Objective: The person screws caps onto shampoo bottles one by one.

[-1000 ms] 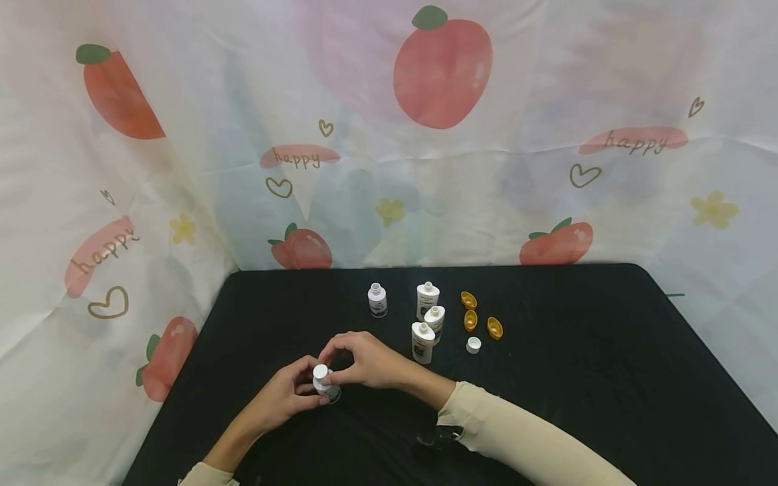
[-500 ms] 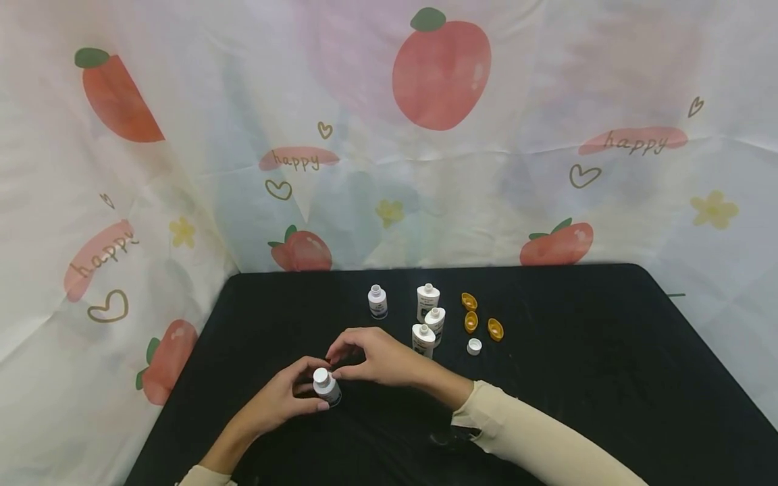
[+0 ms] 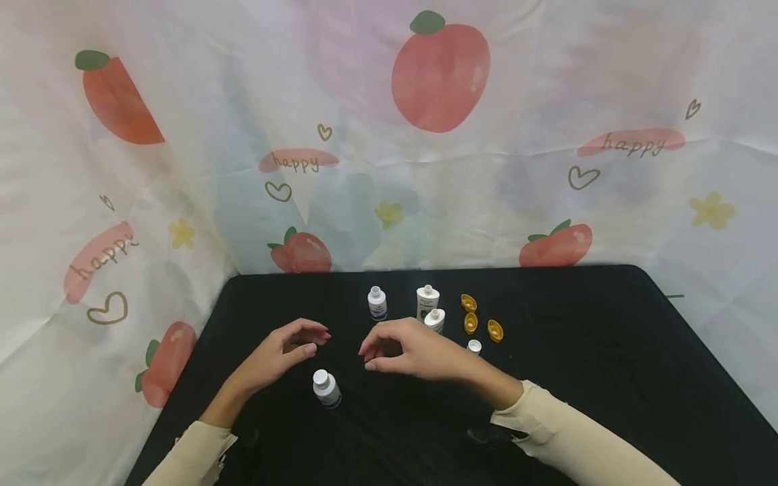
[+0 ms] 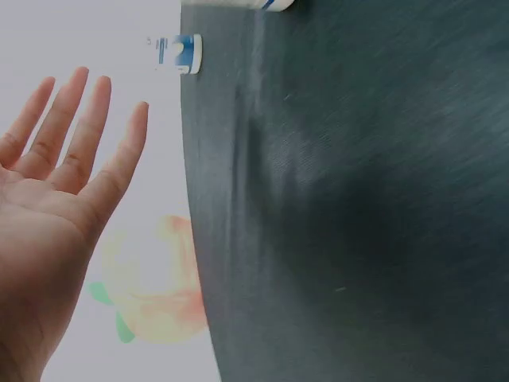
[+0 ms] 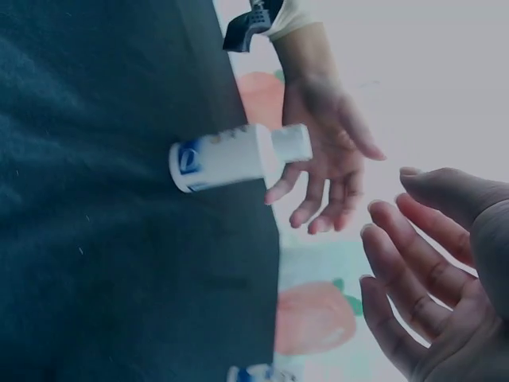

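A small white bottle (image 3: 327, 389) with a white cap on stands upright near the front of the black table, touched by neither hand. In the right wrist view the same bottle (image 5: 223, 159) shows a blue-marked label. My left hand (image 3: 284, 351) hovers behind and left of it, fingers loosely bent and holding nothing; the left wrist view shows its fingers spread. To the bottle's right my right hand (image 3: 407, 347) is raised, with thumb and fingers apart and nothing between them. It hides one of the white bottles behind it.
An uncapped bottle (image 3: 377, 304) stands at the back. Right of it are flat white bottles (image 3: 428, 300), uncapped too. Several small gold boat-shaped pieces (image 3: 471, 322) and a white cap (image 3: 474, 346) lie farther right. A printed cloth hangs behind the table.
Both hands have let go of the capped bottle. The left hand has lifted up and back from it, and the right hand has drawn away to the right. The bottle stays in place.
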### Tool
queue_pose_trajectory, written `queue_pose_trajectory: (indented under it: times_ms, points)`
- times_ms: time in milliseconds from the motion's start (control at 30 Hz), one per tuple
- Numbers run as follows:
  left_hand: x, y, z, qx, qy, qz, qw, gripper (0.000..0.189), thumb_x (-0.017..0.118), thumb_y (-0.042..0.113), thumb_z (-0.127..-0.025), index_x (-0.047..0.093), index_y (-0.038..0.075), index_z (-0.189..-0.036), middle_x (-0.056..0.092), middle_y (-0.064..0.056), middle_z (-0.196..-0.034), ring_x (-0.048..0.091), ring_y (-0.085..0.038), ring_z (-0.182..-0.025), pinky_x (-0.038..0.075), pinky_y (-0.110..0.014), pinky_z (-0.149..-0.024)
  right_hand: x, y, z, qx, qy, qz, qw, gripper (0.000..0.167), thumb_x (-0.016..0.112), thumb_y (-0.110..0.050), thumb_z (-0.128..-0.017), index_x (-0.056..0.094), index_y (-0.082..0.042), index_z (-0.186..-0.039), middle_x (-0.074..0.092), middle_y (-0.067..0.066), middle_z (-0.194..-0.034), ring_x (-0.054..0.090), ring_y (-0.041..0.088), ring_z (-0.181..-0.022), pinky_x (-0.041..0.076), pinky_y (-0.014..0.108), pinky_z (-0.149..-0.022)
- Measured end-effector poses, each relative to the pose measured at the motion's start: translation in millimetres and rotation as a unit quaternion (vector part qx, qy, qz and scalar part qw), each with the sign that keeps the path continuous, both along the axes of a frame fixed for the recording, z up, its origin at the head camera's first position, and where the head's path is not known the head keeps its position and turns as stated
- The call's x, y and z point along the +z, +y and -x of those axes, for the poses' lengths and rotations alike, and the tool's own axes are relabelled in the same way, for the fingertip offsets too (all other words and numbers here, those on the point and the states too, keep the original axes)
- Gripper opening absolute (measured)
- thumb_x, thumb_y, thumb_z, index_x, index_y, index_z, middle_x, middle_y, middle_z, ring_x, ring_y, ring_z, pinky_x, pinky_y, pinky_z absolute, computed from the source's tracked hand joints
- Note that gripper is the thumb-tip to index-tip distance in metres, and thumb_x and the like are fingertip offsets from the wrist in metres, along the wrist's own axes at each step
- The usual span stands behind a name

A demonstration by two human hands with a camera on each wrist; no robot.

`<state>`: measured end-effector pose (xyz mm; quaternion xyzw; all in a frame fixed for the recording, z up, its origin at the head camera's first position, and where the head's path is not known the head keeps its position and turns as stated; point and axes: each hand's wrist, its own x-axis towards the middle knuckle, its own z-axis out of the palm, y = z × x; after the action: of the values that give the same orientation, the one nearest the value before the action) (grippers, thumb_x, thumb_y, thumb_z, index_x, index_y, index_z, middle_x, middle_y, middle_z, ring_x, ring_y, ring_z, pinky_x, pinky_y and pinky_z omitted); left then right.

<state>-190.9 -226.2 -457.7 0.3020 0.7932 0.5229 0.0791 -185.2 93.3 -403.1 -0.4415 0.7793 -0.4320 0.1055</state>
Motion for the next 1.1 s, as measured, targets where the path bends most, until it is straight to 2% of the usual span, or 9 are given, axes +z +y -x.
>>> queue_pose_trajectory:
  times_ms: [233, 400, 500, 733, 833, 967, 1100]
  points:
    - [10.3, 9.2, 27.2, 0.002, 0.025, 0.036, 0.9991, 0.036, 0.070, 0.016, -0.097, 0.061, 0.010, -0.131, 0.066, -0.015, -0.125, 0.066, -0.026, -0.112, 0.056, -0.033, -0.090, 19.5, 28.4, 0.7, -0.038, 0.002, 0.005, 0.9993, 0.017, 0.075, -0.019, -0.094, 0.072, -0.020, -0.110, 0.073, -0.011, -0.098, 0.067, 0.006, -0.086, 0.058, 0.034, -0.078]
    - [11.0, 19.4, 45.2, 0.009, 0.032, 0.041, 0.9986, 0.040, 0.078, 0.017, -0.092, 0.062, 0.018, -0.129, 0.066, -0.015, -0.122, 0.067, -0.026, -0.109, 0.057, -0.033, -0.087, 26.8, 47.7, 4.4, -0.055, 0.009, 0.010, 0.9984, 0.017, 0.075, -0.017, -0.094, 0.071, -0.019, -0.111, 0.074, -0.009, -0.098, 0.069, 0.006, -0.089, 0.058, 0.038, -0.082]
    - [10.1, 24.8, 54.4, 0.019, 0.043, 0.043, 0.9980, 0.040, 0.079, 0.015, -0.090, 0.064, 0.019, -0.127, 0.067, -0.012, -0.119, 0.067, -0.026, -0.108, 0.058, -0.035, -0.086, 28.9, 58.7, 7.0, -0.076, 0.006, 0.003, 0.9971, 0.018, 0.075, -0.016, -0.094, 0.071, -0.019, -0.111, 0.074, -0.009, -0.097, 0.069, 0.008, -0.091, 0.058, 0.037, -0.082]
    - [10.1, 35.7, 69.5, 0.027, 0.043, 0.049, 0.9975, 0.042, 0.080, 0.007, -0.088, 0.064, 0.015, -0.126, 0.067, -0.010, -0.118, 0.066, -0.036, -0.108, 0.057, -0.043, -0.087, 21.6, 86.8, 17.6, -0.131, -0.014, -0.005, 0.9912, 0.020, 0.077, -0.014, -0.092, 0.072, -0.017, -0.111, 0.074, -0.007, -0.101, 0.070, 0.011, -0.092, 0.057, 0.032, -0.082]
    - [9.2, 38.8, 75.3, 0.029, 0.045, 0.064, 0.9965, 0.042, 0.080, 0.007, -0.087, 0.064, 0.015, -0.126, 0.067, -0.014, -0.120, 0.066, -0.035, -0.109, 0.057, -0.041, -0.086, 17.0, 100.2, 21.5, -0.157, -0.015, -0.011, 0.9875, 0.020, 0.078, -0.016, -0.091, 0.073, -0.017, -0.110, 0.073, -0.007, -0.098, 0.068, 0.013, -0.088, 0.057, 0.031, -0.077]
    - [6.2, 42.4, 82.7, 0.025, 0.057, 0.085, 0.9944, 0.042, 0.079, 0.004, -0.087, 0.064, 0.009, -0.126, 0.066, -0.017, -0.121, 0.066, -0.029, -0.107, 0.058, -0.039, -0.085, 11.2, 116.9, 24.8, -0.180, -0.008, -0.026, 0.9833, 0.019, 0.080, -0.017, -0.090, 0.074, -0.016, -0.108, 0.072, -0.007, -0.095, 0.067, 0.013, -0.085, 0.056, 0.030, -0.076]
    - [2.1, 46.1, 90.1, 0.017, 0.072, 0.112, 0.9910, 0.038, 0.076, 0.000, -0.088, 0.063, 0.004, -0.124, 0.067, -0.013, -0.119, 0.066, -0.026, -0.106, 0.058, -0.037, -0.085, 4.5, 132.5, 25.9, -0.191, -0.005, -0.053, 0.9802, 0.016, 0.079, -0.017, -0.090, 0.072, -0.018, -0.105, 0.073, -0.007, -0.095, 0.068, 0.011, -0.086, 0.057, 0.030, -0.078]
